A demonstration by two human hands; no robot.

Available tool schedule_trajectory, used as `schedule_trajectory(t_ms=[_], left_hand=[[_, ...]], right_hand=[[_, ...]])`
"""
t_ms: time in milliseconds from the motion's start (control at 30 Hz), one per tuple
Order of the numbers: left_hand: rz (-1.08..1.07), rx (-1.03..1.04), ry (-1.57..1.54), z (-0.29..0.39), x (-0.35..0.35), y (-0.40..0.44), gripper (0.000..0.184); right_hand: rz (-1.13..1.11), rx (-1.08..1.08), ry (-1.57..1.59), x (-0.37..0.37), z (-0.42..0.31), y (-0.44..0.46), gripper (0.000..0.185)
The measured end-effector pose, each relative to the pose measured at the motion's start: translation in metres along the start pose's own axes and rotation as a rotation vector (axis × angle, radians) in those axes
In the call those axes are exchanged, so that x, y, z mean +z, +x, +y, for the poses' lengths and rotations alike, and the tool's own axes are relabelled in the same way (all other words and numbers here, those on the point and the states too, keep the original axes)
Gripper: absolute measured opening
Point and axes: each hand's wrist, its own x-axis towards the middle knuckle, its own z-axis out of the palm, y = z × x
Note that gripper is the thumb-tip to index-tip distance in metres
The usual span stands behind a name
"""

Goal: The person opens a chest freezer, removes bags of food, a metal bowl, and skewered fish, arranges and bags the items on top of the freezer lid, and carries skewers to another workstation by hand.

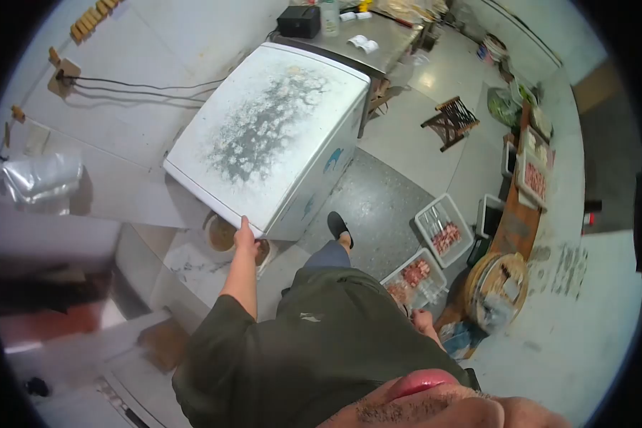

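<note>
A white chest freezer (pixel 321 192) with blue markings on its side stands before me. Its lid (pixel 214 121) is mottled with grey and white patches and looks closed. At the lid's near corner, my left hand (pixel 245 239) grips the edge, thumb on top and fingers curled beneath. My right hand (pixel 424 323) hangs low at my right side, fingers curled, close to a white tray of meat pieces (pixel 415 272). Something dark and thin shows beside its fingers; what it is I cannot make out.
Another white tray (pixel 466 227) holds meat on the floor. A round chopping block (pixel 471 289) stands on the right by a wooden bench (pixel 518 228). A folding stool (pixel 451 123) and a metal table (pixel 392 51) are farther off. Cables (pixel 143 88) run to the freezer.
</note>
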Motion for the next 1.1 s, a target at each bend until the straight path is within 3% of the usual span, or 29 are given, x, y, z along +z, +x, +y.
schedule_trajectory(t_ms=[67, 100, 133, 200, 233, 300, 333, 367, 400, 433, 467, 533, 567, 700, 833, 967, 1033, 1100], left_hand=[[-0.022, -0.016, -0.129, -0.043, -0.016, -0.028, 0.063], [-0.075, -0.013, -0.261, -0.019, 0.046, 0.013, 0.057], [-0.026, -0.013, -0.231, -0.033, 0.044, 0.002, 0.055], [0.051, 0.084, -0.145, 0.023, 0.024, 0.012, 0.052], [0.075, 0.071, -0.074, 0.051, 0.002, -0.009, 0.050], [0.070, 0.074, -0.094, 0.082, -0.038, -0.066, 0.046], [0.038, 0.130, -0.191, 0.106, -0.045, -0.093, 0.044], [0.160, 0.219, -0.397, 0.136, -0.025, -0.122, 0.040], [0.119, 0.241, -0.412, 0.158, -0.041, -0.135, 0.043], [0.022, 0.329, -0.527, 0.173, -0.062, -0.123, 0.046], [-0.011, 0.519, -0.552, 0.199, -0.072, -0.115, 0.046], [0.341, 0.858, -0.053, 0.281, -0.062, -0.129, 0.042], [0.370, 1.041, 0.026, 0.307, -0.073, -0.119, 0.040], [0.517, 0.822, -0.449, 0.400, -0.101, -0.115, 0.034], [0.626, 0.766, -0.404, 0.427, -0.084, -0.119, 0.036], [0.932, 0.930, -0.538, 0.409, -0.038, -0.114, 0.056], [1.022, 1.016, -0.572, 0.393, 0.006, -0.102, 0.059], [1.160, 0.950, -0.677, 0.347, 0.011, -0.065, 0.053]], right_hand=[[0.036, -0.062, -0.152, -0.029, -0.052, -0.064, 0.033], [0.119, -0.098, -0.250, -0.030, -0.162, -0.052, 0.030], [0.140, -0.107, -0.332, -0.041, -0.183, -0.061, 0.028], [0.049, -0.253, -0.617, -0.019, -0.242, 0.014, 0.027], [0.045, -0.720, -1.084, -0.044, -0.229, 0.107, 0.034], [0.469, -1.415, -1.119, -0.099, -0.217, 0.270, 0.017], [0.381, -1.279, -1.293, -0.084, -0.298, 0.228, 0.018], [0.283, -1.143, -1.461, -0.059, -0.395, 0.166, 0.020], [0.296, -0.667, -0.870, -0.059, -0.445, 0.194, 0.030], [0.308, -0.662, -0.725, -0.021, -0.535, 0.129, 0.040], [0.313, -0.807, -0.798, -0.017, -0.577, 0.169, 0.041], [0.119, -0.807, -0.590, 0.067, -0.655, 0.120, 0.038], [0.046, -0.818, -0.522, 0.106, -0.681, 0.103, 0.040], [-0.022, -1.049, -0.889, 0.216, -0.749, 0.075, 0.045], [-0.014, -1.531, -0.963, 0.274, -0.777, 0.072, 0.045], [-0.094, -1.764, -1.056, 0.303, -0.805, 0.083, 0.050], [-0.149, -1.822, -1.092, 0.309, -0.809, 0.096, 0.053], [-0.191, -1.888, -1.120, 0.316, -0.805, 0.110, 0.055]])
